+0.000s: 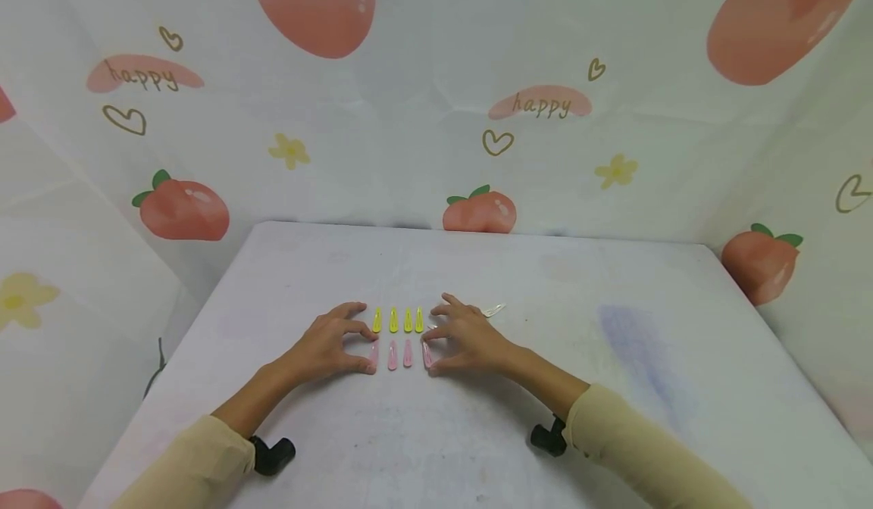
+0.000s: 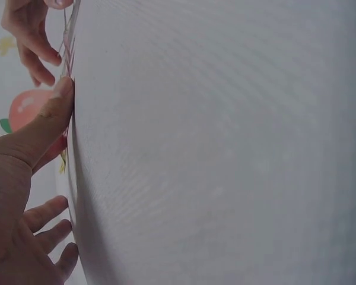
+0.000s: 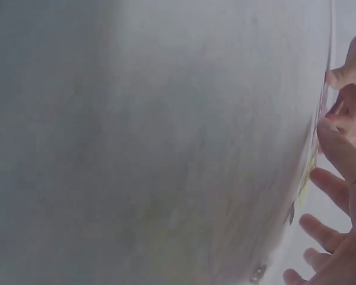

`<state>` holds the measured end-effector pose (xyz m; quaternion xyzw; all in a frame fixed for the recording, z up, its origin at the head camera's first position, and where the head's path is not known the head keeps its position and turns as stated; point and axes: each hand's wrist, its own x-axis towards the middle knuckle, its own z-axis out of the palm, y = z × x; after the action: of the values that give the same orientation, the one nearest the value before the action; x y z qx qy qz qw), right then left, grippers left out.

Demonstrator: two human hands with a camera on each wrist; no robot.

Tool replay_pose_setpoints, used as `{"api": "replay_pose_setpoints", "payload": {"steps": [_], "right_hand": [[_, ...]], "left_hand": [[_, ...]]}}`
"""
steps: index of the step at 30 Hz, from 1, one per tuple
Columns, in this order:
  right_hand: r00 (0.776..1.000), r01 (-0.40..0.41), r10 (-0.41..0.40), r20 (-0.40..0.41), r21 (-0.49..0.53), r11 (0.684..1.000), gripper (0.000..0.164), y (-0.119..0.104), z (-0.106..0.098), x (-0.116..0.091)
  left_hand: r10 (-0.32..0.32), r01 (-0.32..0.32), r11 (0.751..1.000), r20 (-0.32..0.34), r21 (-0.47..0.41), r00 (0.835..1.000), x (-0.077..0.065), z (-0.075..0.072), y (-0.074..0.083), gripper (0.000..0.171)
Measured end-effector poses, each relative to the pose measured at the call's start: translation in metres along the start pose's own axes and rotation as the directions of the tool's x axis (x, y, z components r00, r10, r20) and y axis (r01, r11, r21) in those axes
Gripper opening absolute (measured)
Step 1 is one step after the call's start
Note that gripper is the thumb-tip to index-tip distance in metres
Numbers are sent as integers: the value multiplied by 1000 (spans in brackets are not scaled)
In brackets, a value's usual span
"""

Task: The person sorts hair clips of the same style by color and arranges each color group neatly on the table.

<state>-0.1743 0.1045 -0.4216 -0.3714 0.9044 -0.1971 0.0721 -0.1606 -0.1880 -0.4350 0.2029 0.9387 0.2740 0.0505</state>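
Observation:
Pink snap hair clips lie in a row on the white table, below a row of several yellow snap clips (image 1: 393, 320). My left hand (image 1: 333, 346) is at the left end of the pink row. Its thumb and index finger hold the leftmost pink hair clip (image 1: 374, 353) at its two ends. At the other end, my right hand (image 1: 470, 338) holds the rightmost pink hair clip (image 1: 427, 354) between thumb and index finger, with its other fingers spread. Two pink clips (image 1: 392, 356) lie between the hands, untouched. Both wrist views show the fingertips low at the tabletop.
A pale clip (image 1: 493, 310) lies just beyond the right hand, partly hidden by it. The white table (image 1: 409, 448) reaches back to a hanging cloth (image 1: 409, 130) printed with peaches. A black cable (image 1: 158, 365) hangs at the left edge.

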Motion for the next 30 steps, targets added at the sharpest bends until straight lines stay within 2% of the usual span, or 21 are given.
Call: {"api": "replay_pose_setpoints", "payload": {"steps": [14,17,20,25,30], "right_hand": [[1000,-13,13,-17,-20,1000,46,-10,2,2],[999,-12,11,-38,-38,999,48,-7,0,0],[995,-44,40,-89,-44,998,49,2,-5,-6],[968,-152,144,-207,-26,988,44,26,-17,-23],[936,-231,225,-271,10,973,36,48,-26,-43]], "left_hand": [[-20,20,1000,-1,3,1000,0,0,-1,45],[-12,12,1000,-7,5,1000,0,0,-1,45],[-4,4,1000,-11,6,1000,0,1,-2,45],[2,-2,1000,-11,6,1000,0,1,-2,46],[9,-9,1000,-8,9,1000,0,1,-1,46]]}}
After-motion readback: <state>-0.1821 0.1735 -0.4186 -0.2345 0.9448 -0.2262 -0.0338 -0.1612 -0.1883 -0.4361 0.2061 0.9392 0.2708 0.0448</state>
